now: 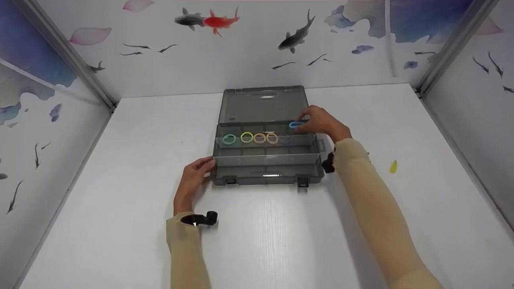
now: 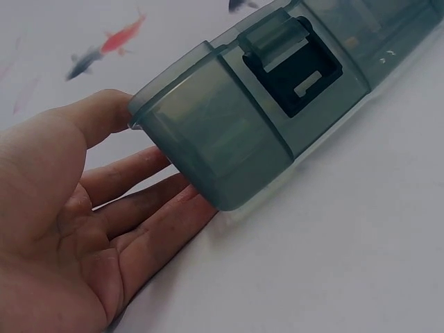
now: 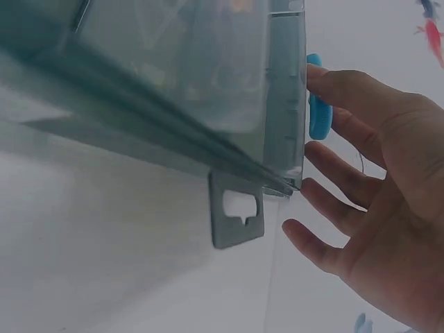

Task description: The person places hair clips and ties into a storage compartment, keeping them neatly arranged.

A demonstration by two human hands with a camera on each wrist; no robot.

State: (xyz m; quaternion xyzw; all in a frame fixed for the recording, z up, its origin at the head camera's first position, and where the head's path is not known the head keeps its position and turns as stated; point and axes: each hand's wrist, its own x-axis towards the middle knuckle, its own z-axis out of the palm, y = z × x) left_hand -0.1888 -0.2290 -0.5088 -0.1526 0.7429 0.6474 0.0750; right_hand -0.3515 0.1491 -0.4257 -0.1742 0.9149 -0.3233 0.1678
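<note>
A grey see-through compartment box [image 1: 267, 165] lies open on the white table, its lid [image 1: 263, 105] folded back. Several pastel rings sit in a row in the back compartment, from a green ring [image 1: 229, 139] to a peach ring [image 1: 272, 138]. My right hand [image 1: 308, 123] pinches a blue ring [image 1: 296, 125] over the right end of that row. In the right wrist view the blue ring [image 3: 319, 104] lies under the forefinger of that hand [image 3: 374, 173], beside the box wall [image 3: 284, 104]. My left hand [image 1: 205, 165] rests with straight fingers against the box's front left corner [image 2: 222, 146].
A small yellow piece [image 1: 393, 166] lies on the table to the right of the box. Two dark latches [image 1: 303, 183] hang at the box's front edge. Walls with painted fish close the table in on three sides.
</note>
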